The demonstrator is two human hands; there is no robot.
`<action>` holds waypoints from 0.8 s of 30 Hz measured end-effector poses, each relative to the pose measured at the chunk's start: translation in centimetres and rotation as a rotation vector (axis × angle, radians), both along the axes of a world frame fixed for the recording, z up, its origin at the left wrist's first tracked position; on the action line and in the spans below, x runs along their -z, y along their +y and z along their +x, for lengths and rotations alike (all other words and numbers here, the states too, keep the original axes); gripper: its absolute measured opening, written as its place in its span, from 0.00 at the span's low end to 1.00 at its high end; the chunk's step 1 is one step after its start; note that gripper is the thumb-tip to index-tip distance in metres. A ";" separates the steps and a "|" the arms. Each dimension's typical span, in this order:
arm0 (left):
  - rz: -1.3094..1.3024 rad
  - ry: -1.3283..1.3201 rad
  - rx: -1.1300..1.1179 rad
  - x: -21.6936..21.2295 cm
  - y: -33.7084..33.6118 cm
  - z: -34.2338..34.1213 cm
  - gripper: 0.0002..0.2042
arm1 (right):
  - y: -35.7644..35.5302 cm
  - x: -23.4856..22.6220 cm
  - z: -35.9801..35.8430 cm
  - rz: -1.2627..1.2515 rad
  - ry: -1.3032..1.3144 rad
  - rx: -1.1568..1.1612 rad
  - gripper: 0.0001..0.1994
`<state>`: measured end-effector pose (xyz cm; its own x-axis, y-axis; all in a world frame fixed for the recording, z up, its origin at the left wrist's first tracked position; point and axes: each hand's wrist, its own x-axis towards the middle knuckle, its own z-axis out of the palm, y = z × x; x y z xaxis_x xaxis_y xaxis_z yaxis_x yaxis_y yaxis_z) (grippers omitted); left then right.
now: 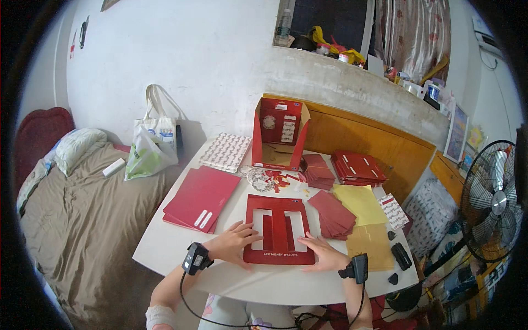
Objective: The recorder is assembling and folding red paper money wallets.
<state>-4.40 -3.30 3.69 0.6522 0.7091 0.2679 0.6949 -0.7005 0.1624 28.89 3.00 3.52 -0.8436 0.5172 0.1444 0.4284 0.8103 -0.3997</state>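
Note:
A flat red cardboard sleeve [275, 203] with cut-out windows lies in front of me on the table. Red strips [281, 234] show in its middle, with white on both sides. At its lower left edge, my left hand [234, 242] rests with fingers apart, the fingertips reaching over the border. My right hand [323, 252] lies along the lower right edge, its fingers stretched out and spread. Both hands touch the sleeve from the sides, and neither is wrapped round it. Each wrist carries a black strapped device with a cable.
Around the sleeve on the white table [231, 283] are large red cards [201, 195], small red envelopes [333, 213], yellow sheets [363, 206], an open red box [280, 132], patterned sheets [226, 151] and stacked red packs [358, 168]. A fan [498, 201] stands right, a bed [93, 209] left.

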 end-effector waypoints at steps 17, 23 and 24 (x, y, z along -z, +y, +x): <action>-0.102 -0.412 -0.560 5.1 7.6 7.6 0.15 | 6.5 6.0 -10.2 -0.021 0.317 0.461 0.18; -0.118 -0.697 -0.570 7.2 9.5 8.3 0.16 | 6.1 5.9 -10.8 -0.184 0.482 0.534 0.15; -0.034 -0.765 -0.556 7.5 9.6 8.3 0.18 | 6.1 5.7 -11.0 -0.223 0.502 0.559 0.14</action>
<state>3.88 6.34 -3.85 -0.1260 0.8807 0.4567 0.6244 -0.2873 0.7263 17.86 9.07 -2.20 -0.3103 0.9077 0.2825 0.4745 0.4054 -0.7813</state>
